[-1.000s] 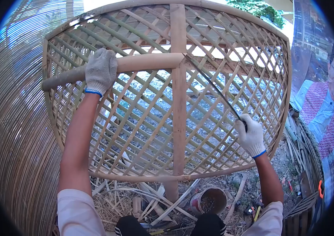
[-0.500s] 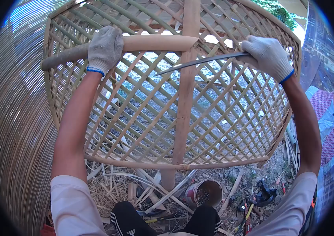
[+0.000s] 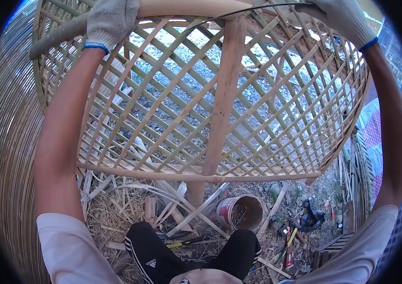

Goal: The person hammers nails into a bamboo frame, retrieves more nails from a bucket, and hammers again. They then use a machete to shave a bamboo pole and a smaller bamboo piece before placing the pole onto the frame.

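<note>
My left hand, in a white knit glove with blue trim, is wrapped round a thick bamboo pole. The pole is grey-brown on the left and pale to the right of the glove, lying across the top of a bamboo lattice panel. At upper right, my gloved right hand is closed on a long, thin, dark curved blade. Seen nearly edge-on, the blade reaches left over the pole's pale end and the lattice. A flat upright slat runs down the panel's middle.
Below the panel stands a bucket among bamboo shavings and offcuts. A black plastic bag and a yellow-handled tool lie right of it. Many thin upright strips line the left side. My knees are in front.
The panel, pole and both hands sit higher in view, and the bucket has shifted up too. My right hand is farther right, and the blade shows thinner. Both grips stay closed.
</note>
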`<move>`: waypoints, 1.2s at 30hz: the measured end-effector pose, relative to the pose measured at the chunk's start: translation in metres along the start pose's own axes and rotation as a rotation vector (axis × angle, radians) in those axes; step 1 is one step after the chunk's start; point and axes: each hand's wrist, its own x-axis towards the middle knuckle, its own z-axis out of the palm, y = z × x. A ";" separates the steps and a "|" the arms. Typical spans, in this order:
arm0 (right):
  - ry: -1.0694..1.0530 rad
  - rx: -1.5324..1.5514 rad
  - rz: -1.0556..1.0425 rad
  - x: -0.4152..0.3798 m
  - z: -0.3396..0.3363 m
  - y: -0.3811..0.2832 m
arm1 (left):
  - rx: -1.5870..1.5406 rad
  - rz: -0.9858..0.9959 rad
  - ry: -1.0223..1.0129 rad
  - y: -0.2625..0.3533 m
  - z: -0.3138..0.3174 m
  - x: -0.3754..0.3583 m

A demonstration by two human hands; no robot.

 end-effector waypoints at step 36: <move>-0.038 -0.091 -0.166 0.020 0.004 0.025 | 0.027 0.001 -0.016 -0.010 0.010 -0.004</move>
